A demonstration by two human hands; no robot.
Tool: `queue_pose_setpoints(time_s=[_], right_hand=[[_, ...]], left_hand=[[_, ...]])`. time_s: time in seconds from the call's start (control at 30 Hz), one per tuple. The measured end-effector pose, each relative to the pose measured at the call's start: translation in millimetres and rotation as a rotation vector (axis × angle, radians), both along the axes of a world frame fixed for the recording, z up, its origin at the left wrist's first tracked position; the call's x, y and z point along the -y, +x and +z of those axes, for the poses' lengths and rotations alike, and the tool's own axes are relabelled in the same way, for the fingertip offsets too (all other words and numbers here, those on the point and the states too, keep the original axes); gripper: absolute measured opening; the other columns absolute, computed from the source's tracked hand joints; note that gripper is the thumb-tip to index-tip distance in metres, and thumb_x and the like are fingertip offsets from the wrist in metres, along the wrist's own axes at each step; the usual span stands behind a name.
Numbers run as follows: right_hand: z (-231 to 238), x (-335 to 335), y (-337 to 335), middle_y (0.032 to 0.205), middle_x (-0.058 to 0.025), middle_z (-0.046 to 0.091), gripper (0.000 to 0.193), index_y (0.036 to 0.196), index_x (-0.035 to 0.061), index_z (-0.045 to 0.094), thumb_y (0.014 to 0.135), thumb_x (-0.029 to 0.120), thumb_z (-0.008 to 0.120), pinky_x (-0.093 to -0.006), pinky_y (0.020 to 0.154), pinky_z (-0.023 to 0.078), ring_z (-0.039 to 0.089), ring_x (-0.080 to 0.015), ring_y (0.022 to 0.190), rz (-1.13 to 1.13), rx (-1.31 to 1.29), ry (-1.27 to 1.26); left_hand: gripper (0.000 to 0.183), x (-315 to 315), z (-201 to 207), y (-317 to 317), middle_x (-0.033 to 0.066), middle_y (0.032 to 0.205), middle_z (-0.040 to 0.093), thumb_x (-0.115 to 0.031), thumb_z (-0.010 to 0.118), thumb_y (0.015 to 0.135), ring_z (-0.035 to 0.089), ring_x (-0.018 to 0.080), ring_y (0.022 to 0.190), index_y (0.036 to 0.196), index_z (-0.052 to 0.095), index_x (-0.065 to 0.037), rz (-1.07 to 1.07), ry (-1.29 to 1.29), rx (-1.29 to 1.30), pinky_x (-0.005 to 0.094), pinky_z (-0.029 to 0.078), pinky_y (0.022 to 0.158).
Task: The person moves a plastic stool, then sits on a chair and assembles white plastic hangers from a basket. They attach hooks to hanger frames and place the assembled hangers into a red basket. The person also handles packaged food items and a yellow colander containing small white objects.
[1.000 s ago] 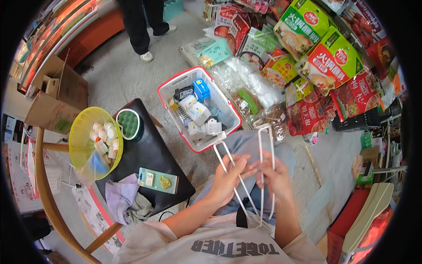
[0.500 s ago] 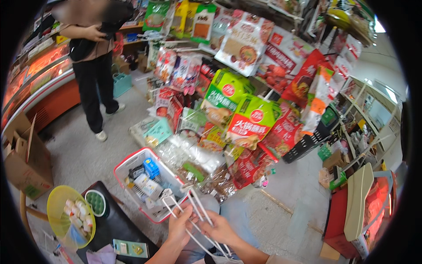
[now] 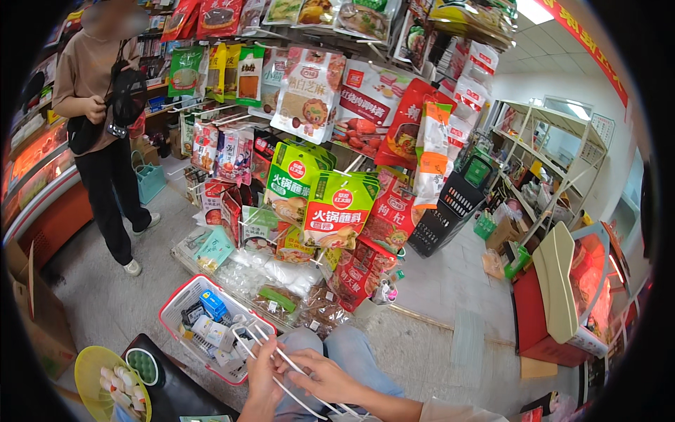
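I pinch the white wire display hooks [image 3: 300,400] between the fingers of my left hand [image 3: 264,369] and right hand [image 3: 322,380], their long axis slanting from ahead-left of those fingers back rightward, the red-rimmed white basket [image 3: 238,307] just ahead-left, nearer my left.

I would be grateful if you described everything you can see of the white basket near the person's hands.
The white basket is a rectangular, open-topped container, apparently plastic, with slotted walls and a red rim. It appears to stand upright on the grey floor, beside clear bags. Inside lie a blue box, a black item and white boxes, loosely heaped. The ends of the white wires overlap its right side in the view; whether they touch it, I cannot tell.
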State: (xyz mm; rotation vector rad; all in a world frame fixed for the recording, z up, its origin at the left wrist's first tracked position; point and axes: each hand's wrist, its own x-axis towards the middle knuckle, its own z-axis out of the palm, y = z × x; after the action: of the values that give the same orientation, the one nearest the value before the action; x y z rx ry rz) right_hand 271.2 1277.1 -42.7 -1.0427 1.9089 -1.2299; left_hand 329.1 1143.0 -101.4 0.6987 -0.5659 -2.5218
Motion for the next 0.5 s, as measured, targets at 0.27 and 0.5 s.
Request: queue_pose_setpoints(time_s=[0.27, 0.5], right_hand=[[-17, -11, 3, 0.118, -0.0121, 0.057, 0.044, 0.135, 0.0021, 0.053, 0.099, 0.026, 0.061, -0.0258, 0.055, 0.054, 0.063, -0.0143, 0.073, -0.117, 0.235, -0.142], [6, -20, 0, 0.104, -0.0107, 0.063, 0.045, 0.135, 0.0016, 0.051, 0.099, 0.027, 0.062, -0.0252, 0.049, 0.052, 0.062, -0.0117, 0.066, -0.084, 0.495, 0.046]], left_hand=[[0.02, -5, 5, 3, 0.0096, 0.082, 0.062, -0.018, 0.07, 0.091, 0.041, 0.0082, 0.051, 0.099, 0.056, -0.005, -0.006, 0.014, -0.012, 0.0232, 0.033, 0.044], [0.019, -7, 27, 8, 0.0104, 0.082, 0.059, -0.016, 0.067, 0.093, 0.039, 0.0075, 0.051, 0.099, 0.054, -0.004, 0.012, -0.014, -0.044, 0.023, 0.031, 0.046]])
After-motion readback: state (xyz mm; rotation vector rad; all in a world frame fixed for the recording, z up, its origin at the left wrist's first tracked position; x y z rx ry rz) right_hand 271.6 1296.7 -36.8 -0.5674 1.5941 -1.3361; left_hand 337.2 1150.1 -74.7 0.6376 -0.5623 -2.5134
